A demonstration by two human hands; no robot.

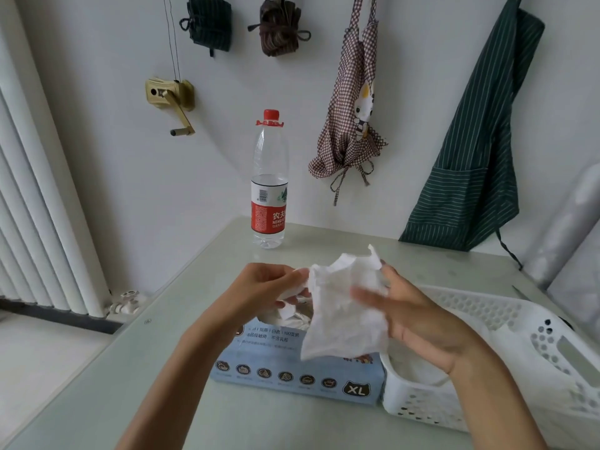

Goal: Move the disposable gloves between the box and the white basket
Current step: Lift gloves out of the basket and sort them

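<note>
A glove [344, 306] is held in the air above the box [292, 371], just left of the white basket [506, 352]; the left hand [266, 287] pinches its left edge with curled fingers, while the right hand [409, 316] lies against its right side with fingers nearly straight, though motion blur obscures whether they grip. To complete the step well, the glove should be drawn fully free of the box opening, kept separate from the ones still inside, then lowered well within the basket wall. The glove is thin, translucent white film, crumpled, hanging limp.
</note>
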